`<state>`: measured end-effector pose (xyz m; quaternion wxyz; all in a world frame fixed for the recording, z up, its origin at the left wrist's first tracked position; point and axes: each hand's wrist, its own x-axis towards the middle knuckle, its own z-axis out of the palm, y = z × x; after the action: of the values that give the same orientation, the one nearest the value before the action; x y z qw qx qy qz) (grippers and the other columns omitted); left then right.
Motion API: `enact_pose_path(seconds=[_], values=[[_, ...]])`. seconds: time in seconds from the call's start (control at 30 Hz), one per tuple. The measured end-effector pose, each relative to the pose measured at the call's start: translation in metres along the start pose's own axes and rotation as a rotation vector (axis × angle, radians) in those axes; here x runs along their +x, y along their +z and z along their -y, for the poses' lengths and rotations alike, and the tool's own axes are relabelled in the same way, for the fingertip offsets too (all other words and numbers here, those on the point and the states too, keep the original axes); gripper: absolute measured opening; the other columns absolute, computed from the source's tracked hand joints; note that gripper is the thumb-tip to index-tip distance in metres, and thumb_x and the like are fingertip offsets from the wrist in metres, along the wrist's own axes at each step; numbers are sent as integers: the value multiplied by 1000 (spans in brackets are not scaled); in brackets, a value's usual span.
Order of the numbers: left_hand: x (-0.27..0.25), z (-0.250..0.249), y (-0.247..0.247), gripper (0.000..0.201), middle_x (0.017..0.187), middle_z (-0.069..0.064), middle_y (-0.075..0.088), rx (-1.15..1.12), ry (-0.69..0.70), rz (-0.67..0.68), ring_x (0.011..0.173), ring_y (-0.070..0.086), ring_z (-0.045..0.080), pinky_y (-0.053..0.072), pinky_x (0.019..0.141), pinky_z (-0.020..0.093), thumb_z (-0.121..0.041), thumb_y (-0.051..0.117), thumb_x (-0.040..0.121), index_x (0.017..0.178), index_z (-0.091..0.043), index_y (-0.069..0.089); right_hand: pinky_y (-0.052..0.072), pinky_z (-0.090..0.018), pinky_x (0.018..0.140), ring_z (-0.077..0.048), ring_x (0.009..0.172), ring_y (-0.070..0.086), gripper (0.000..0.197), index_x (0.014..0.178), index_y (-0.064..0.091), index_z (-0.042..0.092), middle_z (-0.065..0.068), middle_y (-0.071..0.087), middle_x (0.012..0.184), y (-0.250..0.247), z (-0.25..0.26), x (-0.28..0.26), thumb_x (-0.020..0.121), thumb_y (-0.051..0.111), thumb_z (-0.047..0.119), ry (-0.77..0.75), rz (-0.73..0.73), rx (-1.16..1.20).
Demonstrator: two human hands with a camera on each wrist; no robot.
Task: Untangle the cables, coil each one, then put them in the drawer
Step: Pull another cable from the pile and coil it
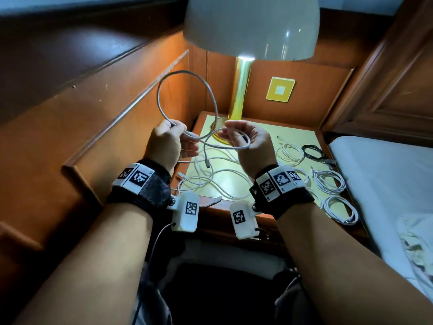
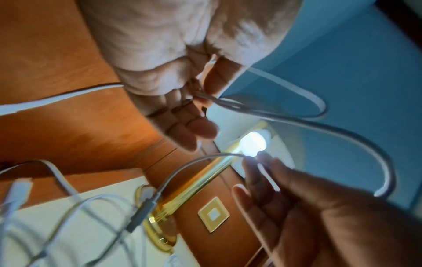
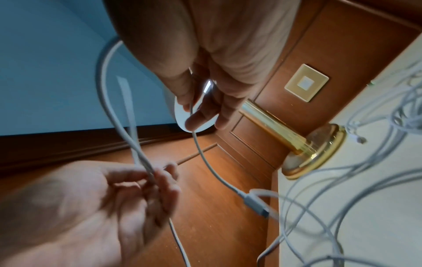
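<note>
I hold one white cable up above the nightstand, and it rises in a big loop over my left hand. That hand pinches two crossing strands between thumb and fingers. My right hand, close beside it, curls round a lower bend of the same cable. In the left wrist view the left hand nips the cable. The right wrist view has the right hand with the cable running through it, and its grey plug hangs free. A loose tangle of white cables lies below.
Coiled cables sit at the right of the nightstand: white coils and a black one. A lamp with a brass stem and a white shade stands at the back. Wood panelling lies to the left, a bed to the right.
</note>
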<state>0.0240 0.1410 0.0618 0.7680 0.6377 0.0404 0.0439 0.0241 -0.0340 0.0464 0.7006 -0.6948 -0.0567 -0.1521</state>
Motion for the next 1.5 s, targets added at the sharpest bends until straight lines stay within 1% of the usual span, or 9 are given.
enact_pose_path(seconds=[0.27, 0.5, 0.63, 0.77, 0.97, 1.17, 1.3, 1.4, 1.5], values=[[-36, 7, -15, 26, 59, 3, 69, 53, -34, 62, 49, 65, 17, 56, 49, 28, -11, 38, 105, 116, 9, 50, 54, -19, 83, -9, 93, 72, 14, 93, 68, 13, 1, 75, 93, -25, 35, -31, 92, 63, 0, -134, -2, -102], [-73, 0, 2, 20, 46, 4, 53, 18, 28, 119, 33, 50, 14, 47, 35, 24, -3, 43, 104, 85, -4, 51, 49, -16, 76, -3, 88, 65, 15, 97, 75, 17, 7, 72, 95, -55, 40, -66, 96, 62, 25, -187, 6, -517], [-112, 18, -1, 24, 56, 14, 48, 152, -160, 241, 31, 44, 16, 42, 34, 23, -15, 53, 102, 84, -1, 55, 55, -35, 61, -18, 55, 67, 28, 89, 70, 18, 5, 62, 58, -77, 39, -100, 103, 48, 30, 97, 142, -597], [-147, 19, -6, 50, 53, 7, 55, 417, -370, 410, 38, 42, 15, 39, 41, 22, -45, 44, 104, 96, 1, 62, 48, -30, 53, -18, 57, 55, 39, 95, 71, 11, 3, 55, 69, -96, 41, -140, 104, 41, 34, 425, 253, -784], [-199, 30, 3, 45, 65, 19, 62, 244, -474, 617, 55, 55, 29, 48, 43, 27, -21, 33, 105, 112, 7, 67, 32, -19, 40, -10, 45, 43, 30, 108, 67, 4, -2, 49, 66, -124, 28, -205, 97, 40, 4, 606, 233, -517], [-211, 55, 22, 15, 72, 18, 60, 227, -388, 284, 57, 69, 29, 58, 57, 36, -8, 30, 102, 102, -6, 46, 25, -17, 41, -6, 43, 32, 25, 111, 67, 12, 8, 40, 53, -145, 20, -255, 104, 43, 12, 381, 196, -352], [-207, 65, 26, 24, 80, 17, 63, 549, -350, 266, 65, 70, 30, 61, 62, 42, -27, 50, 101, 105, -3, 51, 44, -20, 62, -3, 65, 60, 19, 104, 72, 21, 13, 68, 70, -149, 23, -259, 101, 54, 26, 197, 152, -548], [-208, 66, 27, 29, 83, 9, 68, 1049, -112, 304, 72, 69, 28, 61, 72, 45, -39, 52, 96, 89, -12, 62, 48, -26, 68, -8, 70, 61, 17, 92, 70, 19, 2, 69, 77, -144, 28, -254, 98, 56, 26, 170, 128, -565], [-210, 64, 32, 25, 107, 2, 61, 943, 189, 424, 105, 57, 16, 43, 94, 32, -41, 48, 95, 103, -23, 64, 43, -18, 66, 2, 66, 55, 17, 88, 67, 17, 11, 64, 72, -131, 28, -248, 92, 53, 26, 154, 140, -449]])
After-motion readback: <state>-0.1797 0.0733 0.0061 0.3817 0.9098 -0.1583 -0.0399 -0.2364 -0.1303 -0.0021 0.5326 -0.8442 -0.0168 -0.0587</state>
